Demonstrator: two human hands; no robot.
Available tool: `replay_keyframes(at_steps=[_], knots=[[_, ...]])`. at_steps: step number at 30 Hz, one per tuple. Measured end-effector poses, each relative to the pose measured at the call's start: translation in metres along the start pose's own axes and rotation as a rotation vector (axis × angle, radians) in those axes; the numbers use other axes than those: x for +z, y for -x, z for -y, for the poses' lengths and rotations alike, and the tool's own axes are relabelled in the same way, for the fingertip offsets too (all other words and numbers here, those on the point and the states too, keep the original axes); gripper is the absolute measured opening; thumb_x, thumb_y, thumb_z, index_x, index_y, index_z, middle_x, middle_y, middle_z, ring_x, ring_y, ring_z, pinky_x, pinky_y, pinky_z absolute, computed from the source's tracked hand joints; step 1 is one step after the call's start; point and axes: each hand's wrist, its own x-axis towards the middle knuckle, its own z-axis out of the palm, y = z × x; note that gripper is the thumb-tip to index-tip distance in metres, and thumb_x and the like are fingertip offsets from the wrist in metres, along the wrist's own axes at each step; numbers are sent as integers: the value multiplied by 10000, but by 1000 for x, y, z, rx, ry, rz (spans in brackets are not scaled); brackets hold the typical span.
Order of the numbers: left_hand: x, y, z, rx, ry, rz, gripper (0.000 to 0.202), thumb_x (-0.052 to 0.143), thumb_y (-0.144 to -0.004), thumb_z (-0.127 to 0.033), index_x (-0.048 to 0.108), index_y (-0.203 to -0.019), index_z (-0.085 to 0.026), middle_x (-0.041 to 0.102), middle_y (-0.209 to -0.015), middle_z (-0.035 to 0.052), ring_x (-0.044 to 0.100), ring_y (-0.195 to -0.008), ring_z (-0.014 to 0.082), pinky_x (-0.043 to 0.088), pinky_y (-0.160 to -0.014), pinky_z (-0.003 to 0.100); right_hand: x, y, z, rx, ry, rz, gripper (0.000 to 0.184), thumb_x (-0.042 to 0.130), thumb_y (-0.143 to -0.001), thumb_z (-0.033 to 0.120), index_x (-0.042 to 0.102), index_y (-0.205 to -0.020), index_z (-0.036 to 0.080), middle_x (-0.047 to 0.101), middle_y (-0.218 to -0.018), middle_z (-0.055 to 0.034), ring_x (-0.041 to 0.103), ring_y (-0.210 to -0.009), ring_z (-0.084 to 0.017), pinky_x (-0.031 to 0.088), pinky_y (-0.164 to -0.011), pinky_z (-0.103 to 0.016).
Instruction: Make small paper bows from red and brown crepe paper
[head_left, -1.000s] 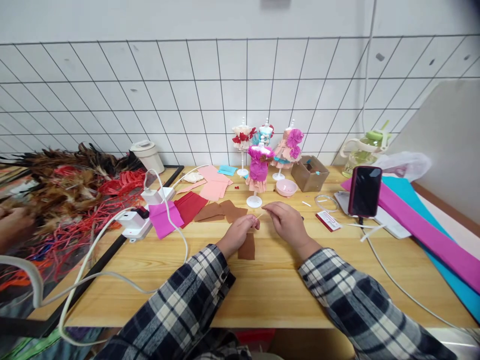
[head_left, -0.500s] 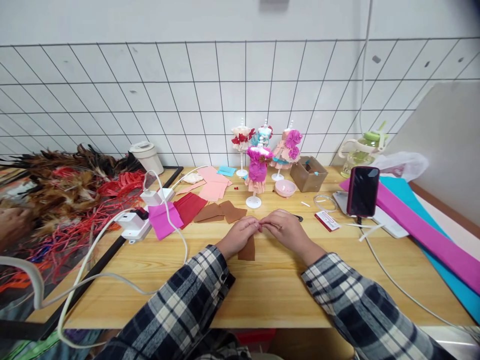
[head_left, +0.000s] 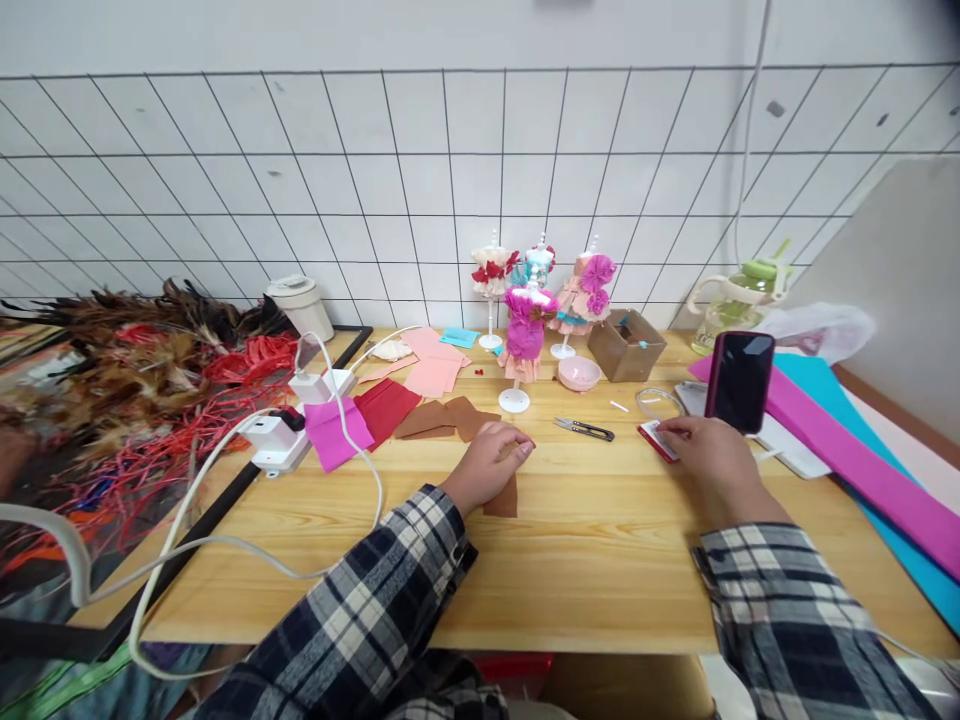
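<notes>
My left hand (head_left: 491,465) rests over the front of the table with thumb and fingers pinched together; whatever lies at the fingertips is too small to name. A piece of brown crepe paper (head_left: 502,498) lies partly under this hand. More brown paper pieces (head_left: 425,420) are just behind it. On the right, the fingertips of my right hand (head_left: 712,465) are drawn together on a small red-and-white card packet (head_left: 658,440), and what they grip is hidden. Between the hands lie thread snips (head_left: 585,430). Behind stands a mini dress form (head_left: 523,335) in magenta and peach paper.
More dressed forms (head_left: 491,270), a pink bowl (head_left: 579,374) and a brown box (head_left: 626,345) stand behind. Right are a phone (head_left: 739,380), a jug (head_left: 739,295) and long paper sheets (head_left: 847,450). Left are power strips (head_left: 279,445), white cables and a feather pile (head_left: 150,370).
My right hand has left my left hand and moved right to the card packet, uncovering the thread snips. My left hand stays near its place. The view has shifted slightly.
</notes>
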Motion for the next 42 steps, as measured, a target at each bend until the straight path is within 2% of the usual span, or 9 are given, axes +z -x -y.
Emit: replay_keyframes(at_steps=[7,13,20,27,32,35,37,40,42], knots=[[-4,1,3,29,-92,35,209,515,-872,-339,671,-879,-201,657,-914,50,555,-934,200,403,-880,349,-11,5,12,-48,194,80,309,488,-810,378,740,-965,288,712,-987,-76,627,-877,-269,418,-657,-322],[-25,3,14,67,-235,82,172,606,-797,-322,690,-906,-219,643,-917,60,547,-959,220,407,-894,361,-11,4,7,14,83,108,350,511,-780,321,669,-1091,283,713,-945,-52,640,-808,-238,396,-587,-288],[-16,4,12,54,-200,116,171,568,-824,-316,694,-876,-212,660,-860,59,555,-895,213,410,-846,349,-9,2,8,-82,133,125,254,506,-787,313,738,-881,270,710,-944,-62,634,-819,-253,406,-610,-316],[-20,6,11,74,-198,200,200,614,-798,-366,691,-902,-214,643,-906,62,531,-934,217,395,-866,340,-9,5,9,-85,104,38,302,487,-798,368,729,-928,243,701,-940,-85,621,-851,-261,425,-668,-330],[-30,8,17,36,-281,333,242,722,-686,-396,691,-874,-247,609,-981,48,497,-978,241,374,-870,364,-13,6,9,5,-83,-273,322,460,-803,336,707,-976,222,668,-967,-78,597,-879,-242,437,-747,-341],[-28,5,19,1,-320,270,186,715,-694,-372,682,-810,-230,621,-900,46,504,-933,235,373,-850,362,-16,10,31,-52,-180,-435,327,460,-814,312,684,-1020,191,664,-935,-87,585,-859,-238,430,-794,-358],[-23,2,19,-33,-287,184,146,686,-724,-348,663,-767,-210,631,-836,44,523,-888,222,388,-826,349,-14,13,61,-152,-304,-420,307,460,-827,300,674,-1017,188,664,-914,-86,579,-860,-230,431,-803,-358],[-14,-4,20,-121,-94,3,162,623,-782,-352,637,-796,-192,656,-824,37,567,-825,197,424,-773,322,0,18,122,-271,-652,-214,349,504,-833,335,612,-1136,198,659,-948,-79,580,-829,-201,460,-732,-323],[-11,-6,21,-188,65,-116,203,594,-804,-376,631,-823,-177,668,-845,41,589,-780,179,445,-726,297,14,18,163,-308,-940,5,492,524,-836,383,480,-1292,202,625,-1116,-102,588,-866,-181,477,-690,-290]])
